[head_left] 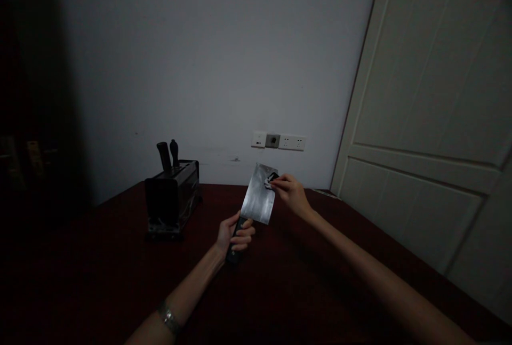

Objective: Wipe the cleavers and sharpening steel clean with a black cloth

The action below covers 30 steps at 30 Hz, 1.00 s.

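A cleaver point(258, 198) with a broad metal blade and a dark handle is held up, tilted, above the dark red tabletop. My left hand point(236, 233) is wrapped round its handle. At the upper right of the blade, my right hand point(291, 191) pinches a small black-and-white piece point(272, 178) between its fingertips. That piece lies against or just in front of the blade face; its kind is too small to make out. Greyish smears show on the metal.
A dark knife block point(172, 195) with two black handles sticking up stands at the left on the table point(280, 291). Behind are a pale wall with sockets point(292, 143) and, to the right, a panelled door point(424, 121). The room is dim.
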Each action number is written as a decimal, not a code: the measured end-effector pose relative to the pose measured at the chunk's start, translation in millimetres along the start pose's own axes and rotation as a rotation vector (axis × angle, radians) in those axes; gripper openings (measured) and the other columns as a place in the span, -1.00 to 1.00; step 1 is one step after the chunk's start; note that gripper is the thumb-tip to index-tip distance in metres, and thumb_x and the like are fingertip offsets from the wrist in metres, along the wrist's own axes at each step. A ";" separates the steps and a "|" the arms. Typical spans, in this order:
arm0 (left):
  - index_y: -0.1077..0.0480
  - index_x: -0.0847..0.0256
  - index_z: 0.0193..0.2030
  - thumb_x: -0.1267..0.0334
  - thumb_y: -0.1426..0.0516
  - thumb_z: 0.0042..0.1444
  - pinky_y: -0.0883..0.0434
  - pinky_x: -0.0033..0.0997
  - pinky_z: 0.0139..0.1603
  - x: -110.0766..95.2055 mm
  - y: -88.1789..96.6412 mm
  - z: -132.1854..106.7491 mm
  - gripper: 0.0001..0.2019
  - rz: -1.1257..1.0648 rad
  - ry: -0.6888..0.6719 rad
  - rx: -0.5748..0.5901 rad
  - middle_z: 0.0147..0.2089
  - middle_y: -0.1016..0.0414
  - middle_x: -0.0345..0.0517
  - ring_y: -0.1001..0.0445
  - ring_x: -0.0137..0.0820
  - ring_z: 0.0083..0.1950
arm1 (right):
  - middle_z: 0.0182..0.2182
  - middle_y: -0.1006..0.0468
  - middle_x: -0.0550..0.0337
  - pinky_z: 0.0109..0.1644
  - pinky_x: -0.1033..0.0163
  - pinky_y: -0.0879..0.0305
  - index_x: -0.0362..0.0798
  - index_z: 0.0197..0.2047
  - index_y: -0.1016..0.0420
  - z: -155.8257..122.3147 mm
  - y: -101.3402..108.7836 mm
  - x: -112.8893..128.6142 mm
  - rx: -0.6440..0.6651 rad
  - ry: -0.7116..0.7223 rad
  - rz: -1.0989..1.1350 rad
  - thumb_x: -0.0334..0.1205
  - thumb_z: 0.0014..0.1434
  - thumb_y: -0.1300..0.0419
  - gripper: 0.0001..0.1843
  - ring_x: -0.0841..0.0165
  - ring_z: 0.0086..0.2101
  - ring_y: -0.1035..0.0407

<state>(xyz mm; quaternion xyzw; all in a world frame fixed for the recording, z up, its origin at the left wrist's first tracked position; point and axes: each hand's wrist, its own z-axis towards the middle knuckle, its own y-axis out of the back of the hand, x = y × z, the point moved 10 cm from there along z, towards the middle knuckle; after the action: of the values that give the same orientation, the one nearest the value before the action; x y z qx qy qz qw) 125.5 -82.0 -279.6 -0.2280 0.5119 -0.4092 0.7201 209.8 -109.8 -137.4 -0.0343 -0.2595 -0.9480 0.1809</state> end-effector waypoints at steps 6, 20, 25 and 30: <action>-0.06 0.24 -0.50 0.09 0.13 0.18 0.08 -0.72 -0.83 -5.8 0.9 -2.1 -0.69 0.004 -0.028 -0.011 -0.62 0.04 -0.36 0.19 -0.69 -0.77 | -0.31 -0.46 0.09 -0.24 0.19 -0.30 0.05 -0.20 -0.52 -31.7 -35.7 51.7 0.206 0.174 0.086 -0.36 0.09 -0.12 -0.77 0.32 -0.27 -0.32; -0.06 0.24 -0.51 0.08 0.15 0.19 0.09 -0.73 -0.83 -13.3 4.1 -4.4 -0.67 0.009 -0.072 -0.054 -0.62 0.05 -0.36 0.19 -0.69 -0.77 | -0.29 -0.44 0.08 -0.22 0.18 -0.31 0.05 -0.16 -0.50 -36.3 -39.9 57.1 0.172 0.162 0.121 -0.36 0.10 -0.11 -0.75 0.31 -0.25 -0.30; -0.07 0.26 -0.51 0.08 0.12 0.18 0.11 -0.74 -0.85 -14.6 -0.4 -3.5 -0.67 0.030 -0.082 -0.021 -0.63 0.05 -0.37 0.21 -0.71 -0.78 | -0.34 -0.45 0.09 -0.26 0.16 -0.30 0.05 -0.20 -0.51 -29.3 -22.9 48.2 0.145 0.162 0.051 -0.37 0.10 -0.11 -0.77 0.30 -0.28 -0.29; -0.07 0.26 -0.51 0.08 0.11 0.18 0.09 -0.73 -0.85 -14.6 -1.4 -3.6 -0.67 0.045 -0.079 -0.014 -0.63 0.05 -0.37 0.22 -0.71 -0.77 | -0.28 -0.43 0.06 -0.22 0.18 -0.30 0.02 -0.17 -0.50 -37.0 -33.7 65.0 0.261 0.226 0.035 -0.42 0.10 -0.07 -0.73 0.29 -0.23 -0.26</action>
<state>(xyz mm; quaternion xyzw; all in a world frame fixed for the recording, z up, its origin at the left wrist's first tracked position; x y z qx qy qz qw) 119.6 -70.4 -271.8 -0.2372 0.4910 -0.3801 0.7471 138.2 -122.6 -175.1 0.0919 -0.3577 -0.9008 0.2283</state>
